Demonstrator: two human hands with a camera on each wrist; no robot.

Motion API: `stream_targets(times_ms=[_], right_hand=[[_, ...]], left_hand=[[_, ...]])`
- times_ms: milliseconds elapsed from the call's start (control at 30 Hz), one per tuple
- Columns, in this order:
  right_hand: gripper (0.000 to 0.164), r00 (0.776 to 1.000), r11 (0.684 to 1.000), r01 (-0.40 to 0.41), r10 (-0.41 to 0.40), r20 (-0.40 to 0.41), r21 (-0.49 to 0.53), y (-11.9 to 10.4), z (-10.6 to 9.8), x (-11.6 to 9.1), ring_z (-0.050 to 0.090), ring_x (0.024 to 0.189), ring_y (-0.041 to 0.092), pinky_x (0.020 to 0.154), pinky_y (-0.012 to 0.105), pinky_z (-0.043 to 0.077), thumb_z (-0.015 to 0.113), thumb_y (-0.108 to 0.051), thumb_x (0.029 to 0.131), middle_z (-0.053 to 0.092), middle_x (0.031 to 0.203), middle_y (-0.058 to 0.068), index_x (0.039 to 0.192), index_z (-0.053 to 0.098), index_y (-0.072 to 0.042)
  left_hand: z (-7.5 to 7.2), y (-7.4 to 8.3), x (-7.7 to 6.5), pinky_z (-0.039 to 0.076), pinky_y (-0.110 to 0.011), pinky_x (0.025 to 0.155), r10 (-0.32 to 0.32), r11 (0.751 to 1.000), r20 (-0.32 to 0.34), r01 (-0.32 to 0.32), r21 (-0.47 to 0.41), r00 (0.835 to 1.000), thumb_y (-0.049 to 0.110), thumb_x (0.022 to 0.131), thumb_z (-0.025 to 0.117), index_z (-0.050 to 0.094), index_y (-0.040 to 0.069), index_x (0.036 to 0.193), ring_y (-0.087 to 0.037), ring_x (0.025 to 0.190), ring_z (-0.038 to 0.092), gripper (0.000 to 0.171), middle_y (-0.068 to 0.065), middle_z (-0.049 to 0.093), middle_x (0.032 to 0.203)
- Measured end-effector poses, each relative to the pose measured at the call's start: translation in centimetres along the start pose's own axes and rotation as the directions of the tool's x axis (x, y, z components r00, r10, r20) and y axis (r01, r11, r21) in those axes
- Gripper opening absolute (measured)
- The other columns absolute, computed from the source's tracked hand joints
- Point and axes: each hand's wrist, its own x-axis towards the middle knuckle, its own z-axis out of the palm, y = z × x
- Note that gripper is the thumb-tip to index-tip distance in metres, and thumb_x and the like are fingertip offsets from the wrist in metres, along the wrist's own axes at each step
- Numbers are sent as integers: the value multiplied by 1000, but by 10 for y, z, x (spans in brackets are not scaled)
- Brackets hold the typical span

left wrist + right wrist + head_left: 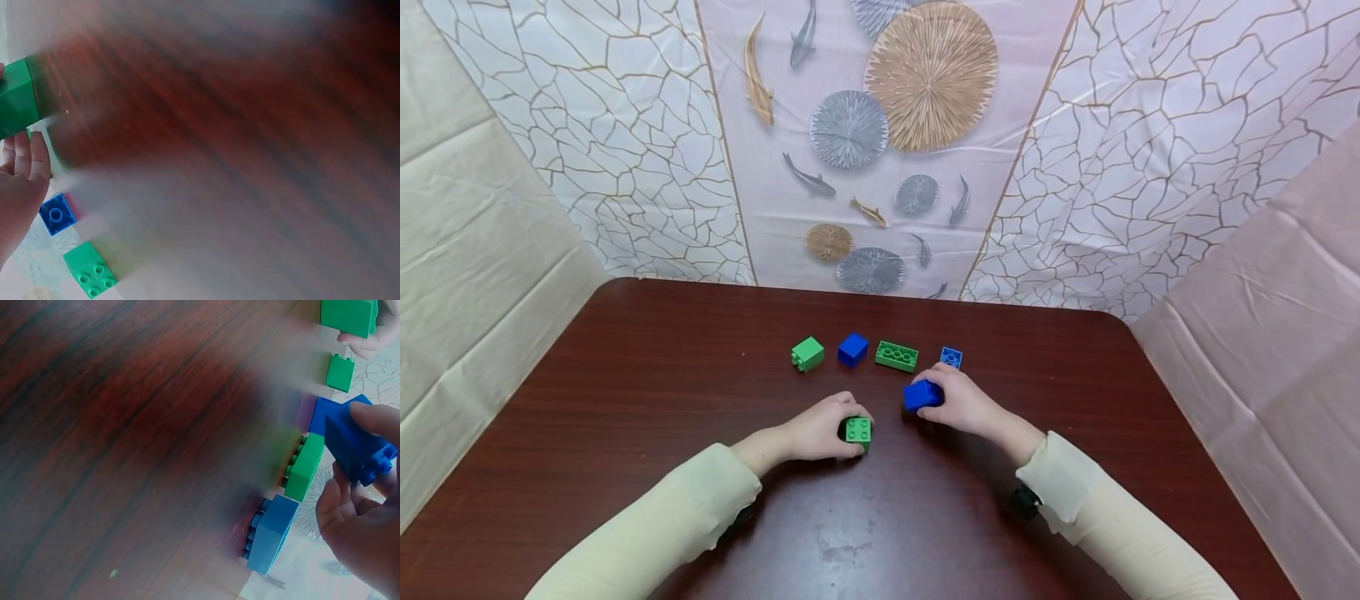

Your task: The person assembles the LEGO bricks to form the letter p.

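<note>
My left hand (pixel 823 429) grips a green toy building brick (pixel 857 431), its studs facing up, over the middle of the table. To the right, my right hand (pixel 962 402) pinches a dark blue brick (pixel 921 395) between thumb and fingers; the right wrist view shows that brick's studs (pixel 377 464) pointing toward the palm. Behind the hands lie a green brick (pixel 807 354) on its side, another dark blue brick (pixel 852 350), a longer green brick (pixel 897 356) with its hollow underside showing, and a lighter blue brick (pixel 951 357) just beyond the right fingers.
The dark brown wooden table (pixel 625 375) has its far edge against a patterned cloth backdrop (pixel 850 233). Pale cloth walls (pixel 1277 225) stand at both sides. Black bands (pixel 1026 502) show under the sleeves at the wrists.
</note>
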Motion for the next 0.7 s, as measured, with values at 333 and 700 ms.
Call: stream_targets(times_ms=[333, 700], right_hand=[[39, 1000, 998, 5, -7, 23, 56, -2, -1, -2, 58, 104, 31, 88, 49, 50, 71, -14, 82, 59, 118, 16, 117, 55, -6], [40, 999, 983, 10, -1, -49, 184, -9, 3, -3, 59, 100, 31, 84, 45, 53, 74, -14, 79, 61, 116, 17, 114, 55, -8]], left_hand=[[0, -4, -12, 48, -28, 85, -40, 995, -55, 35, -90, 998, 26, 78, 75, 57, 10, 116, -15, 98, 57, 45, -3, 59, 111], [5, -5, -12, 51, -20, 74, -76, 977, -124, 49, -209, 989, 15, 78, 74, 61, 7, 101, -14, 88, 61, 28, -5, 64, 96]])
